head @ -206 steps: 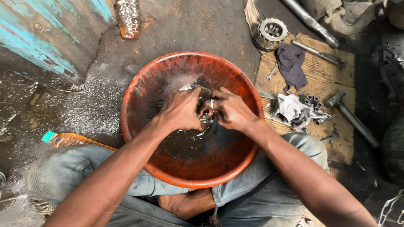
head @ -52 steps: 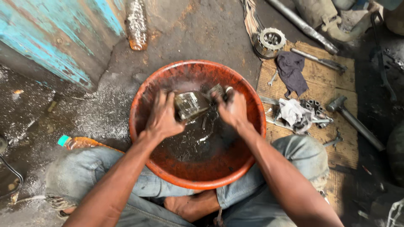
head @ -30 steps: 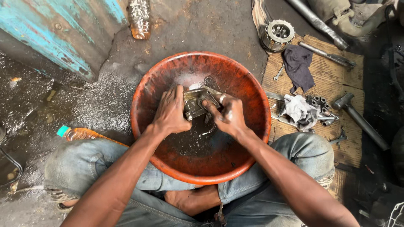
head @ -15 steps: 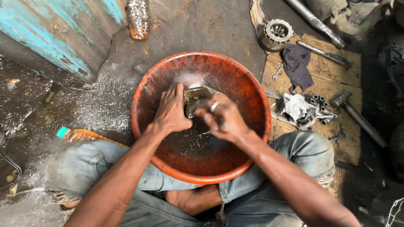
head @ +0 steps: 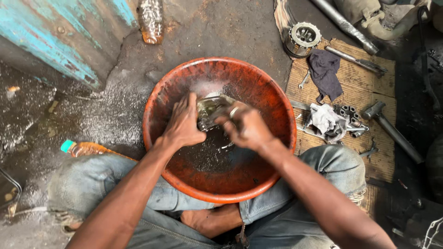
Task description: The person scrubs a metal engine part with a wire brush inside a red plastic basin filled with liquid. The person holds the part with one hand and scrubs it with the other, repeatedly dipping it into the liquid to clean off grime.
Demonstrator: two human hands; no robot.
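A wide orange basin (head: 166, 87) with dark oily liquid sits on the ground between my knees. My left hand (head: 182, 124) grips a greasy metal engine part (head: 208, 110) held over the liquid at the basin's middle. My right hand (head: 247, 127) is closed against the same part from the right, fingers curled on its edge; whether it also holds a small brush or tool is hidden. A ring shows on one finger of that hand.
A cardboard sheet (head: 369, 161) at the right carries a clutch drum (head: 302, 37), a dark rag (head: 325, 74), a white rag (head: 325, 122), a hammer (head: 390, 131) and small wrenches. A plastic bottle (head: 83, 148) lies at my left knee, another bottle (head: 151, 20) beyond the basin. A turquoise wall (head: 55, 37) stands upper left.
The metal part was lifted and turned, then brought lower into the basin. My right hand has slid back and forth along its right side; my left hand keeps its hold.
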